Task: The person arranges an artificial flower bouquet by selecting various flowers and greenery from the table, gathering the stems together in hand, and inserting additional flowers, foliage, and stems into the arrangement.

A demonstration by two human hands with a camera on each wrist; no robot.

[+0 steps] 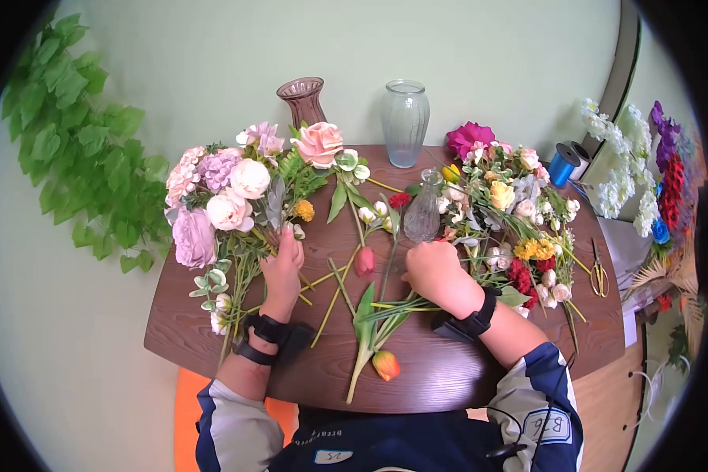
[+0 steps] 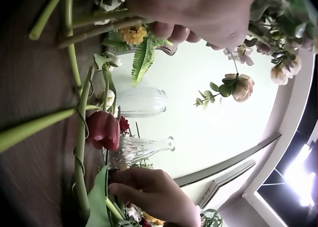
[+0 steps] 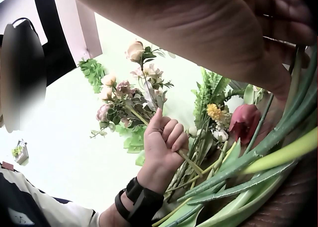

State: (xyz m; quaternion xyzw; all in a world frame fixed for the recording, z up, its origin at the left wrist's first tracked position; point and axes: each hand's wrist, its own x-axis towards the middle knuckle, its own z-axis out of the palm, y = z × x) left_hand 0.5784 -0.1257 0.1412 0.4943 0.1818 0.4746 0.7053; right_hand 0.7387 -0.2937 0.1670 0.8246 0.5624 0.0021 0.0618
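Observation:
My left hand [image 1: 283, 271] grips flower stems just below a bouquet of pale pink and lilac blooms [image 1: 228, 206]; in the right wrist view its fingers curl round a stem [image 3: 190, 162], with the thumb up. Near the middle of the table, my right hand [image 1: 442, 274] is bent over long green stems [image 3: 263, 155] and pinches among them, its fingertips partly hidden. A red tulip [image 1: 364, 261] lies between the hands. Closer to the table's front is an orange tulip [image 1: 386, 366] with broad green leaves [image 1: 364, 318].
Behind the right hand stands a small clear vase [image 1: 423, 212]. A tall glass vase [image 1: 405, 126] and a purple-tinted vase [image 1: 303, 102] stand at the back. Mixed flowers [image 1: 519, 216] cover the right side, near gold-handled scissors [image 1: 599, 277] and a blue spool [image 1: 562, 165].

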